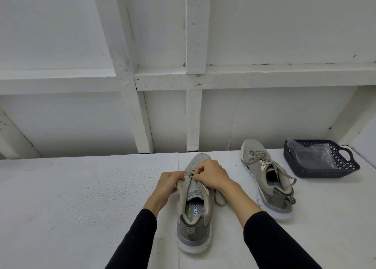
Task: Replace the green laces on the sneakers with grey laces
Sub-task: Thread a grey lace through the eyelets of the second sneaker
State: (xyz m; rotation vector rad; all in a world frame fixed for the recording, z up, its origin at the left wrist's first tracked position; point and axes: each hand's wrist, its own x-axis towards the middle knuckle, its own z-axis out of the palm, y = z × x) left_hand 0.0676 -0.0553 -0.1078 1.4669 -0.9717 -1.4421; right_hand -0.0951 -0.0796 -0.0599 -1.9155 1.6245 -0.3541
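A grey sneaker [194,217] stands in front of me on the white table, heel toward me and toe away. My left hand [169,182] grips its left eyelet flap, with the fingertips at the lace. My right hand [211,175] pinches the grey lace [190,174] near the lowest eyelets. A loose loop of that grey lace [220,198] lies on the table under my right wrist. A second grey sneaker [266,179] stands to the right, fully laced in grey and tied. No green lace is in view.
A dark blue plastic basket [350,167] holding a clear plastic bag [313,156] sits at the far right of the table [81,197]. A white framed wall rises directly behind the table.
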